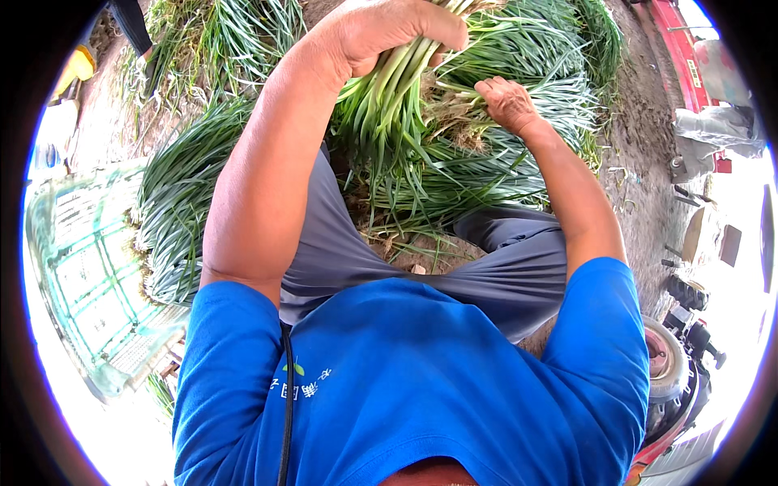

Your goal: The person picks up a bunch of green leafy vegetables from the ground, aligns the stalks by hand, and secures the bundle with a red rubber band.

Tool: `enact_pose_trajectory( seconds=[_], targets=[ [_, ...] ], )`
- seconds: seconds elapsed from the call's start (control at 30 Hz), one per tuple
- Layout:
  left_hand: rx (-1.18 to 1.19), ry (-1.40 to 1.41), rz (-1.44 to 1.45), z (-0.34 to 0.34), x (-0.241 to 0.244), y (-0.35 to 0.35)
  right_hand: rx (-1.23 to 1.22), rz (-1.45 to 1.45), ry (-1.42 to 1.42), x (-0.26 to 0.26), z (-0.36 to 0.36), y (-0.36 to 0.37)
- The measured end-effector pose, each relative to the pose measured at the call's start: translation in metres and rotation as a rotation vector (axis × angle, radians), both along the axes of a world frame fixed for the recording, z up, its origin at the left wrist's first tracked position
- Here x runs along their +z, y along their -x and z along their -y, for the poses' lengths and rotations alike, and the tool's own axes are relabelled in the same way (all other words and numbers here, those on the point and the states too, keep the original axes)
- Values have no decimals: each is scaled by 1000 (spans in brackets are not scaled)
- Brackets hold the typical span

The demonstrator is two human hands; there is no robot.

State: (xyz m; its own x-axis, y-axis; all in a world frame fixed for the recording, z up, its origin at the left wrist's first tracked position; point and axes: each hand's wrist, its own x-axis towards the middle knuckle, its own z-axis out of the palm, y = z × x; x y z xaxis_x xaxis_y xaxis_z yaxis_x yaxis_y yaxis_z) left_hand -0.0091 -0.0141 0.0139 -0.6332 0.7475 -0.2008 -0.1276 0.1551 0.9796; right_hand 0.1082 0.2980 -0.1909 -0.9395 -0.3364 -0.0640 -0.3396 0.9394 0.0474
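Observation:
My left hand [401, 36] is wrapped around a bunch of allium greens [398, 91], held up with its pale stalks in my grip and its leaves hanging down. To the right and lower, my right hand [507, 104] has its fingers curled on thin pale stalks [465, 96] at the edge of a heap of the same greens [516, 54]. Tangled brown roots [471, 129] show just below and left of that hand. More long leaves [450, 179] lie between the hands and my knees. The top end of the held bunch runs out of view.
More greens lie in a pile [182, 200] at left and another [255, 42] at upper left. A pale green plastic crate [100, 234] stands beside them. Another person's dark sleeve [130, 27] reaches in at top left. A wheel [665, 358] and red metal frame [681, 54] are at right.

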Motion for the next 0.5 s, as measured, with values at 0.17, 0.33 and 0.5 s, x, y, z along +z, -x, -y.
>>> enact_pose_trajectory(
  seconds=[0.17,0.33,0.5],
  targets=[
    [17,-42,11,0,-15,7,20,148,25,1,29,7],
    [-228,-286,-821,-2,-19,21,29,199,-94,-16,32,17],
    [114,-244,101,-5,9,-7,-114,86,96,11,16,15]
  ],
)
